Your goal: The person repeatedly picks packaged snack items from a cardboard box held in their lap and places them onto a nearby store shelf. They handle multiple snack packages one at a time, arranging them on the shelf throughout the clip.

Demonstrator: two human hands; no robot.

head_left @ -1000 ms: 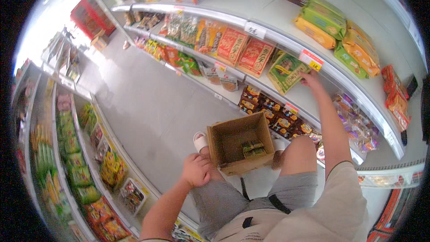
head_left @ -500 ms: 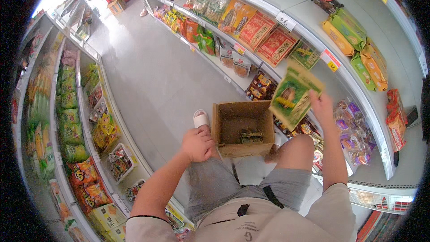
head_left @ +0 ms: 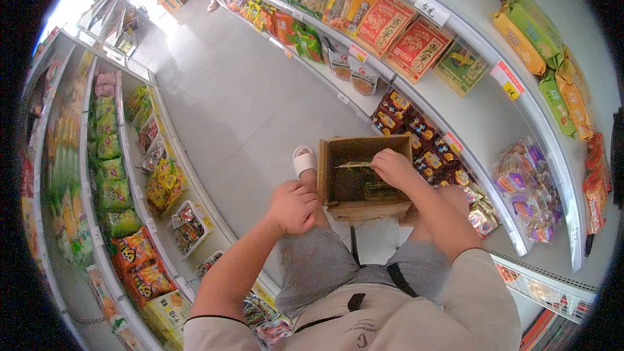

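Observation:
My right hand [head_left: 393, 168] reaches into the open cardboard box [head_left: 328, 185] between my knees. It grips the edge of a green and yellow snack packet [head_left: 356, 164], seen nearly edge-on inside the box. More green packets [head_left: 377, 190] lie at the bottom in shadow. On my left knee rests my left hand [head_left: 294, 207], its fingers curled in, with nothing seen in it. A similar green packet [head_left: 460, 67] lies on the shelf to the right, beside red and cream packets [head_left: 419, 49].
A curved shelf [head_left: 455, 26] with bagged snacks runs along my right. Dark brown packets [head_left: 422, 143] fill its low level beside the box. Another stocked shelf [head_left: 120, 175] stands on my left, with a white basket [head_left: 190, 227]. Grey aisle floor [head_left: 247, 97] stretches ahead.
My right hand has brought the green packet down and left, from in front of the right shelf into the box. My left hand stays on my knee. The view has shifted slightly.

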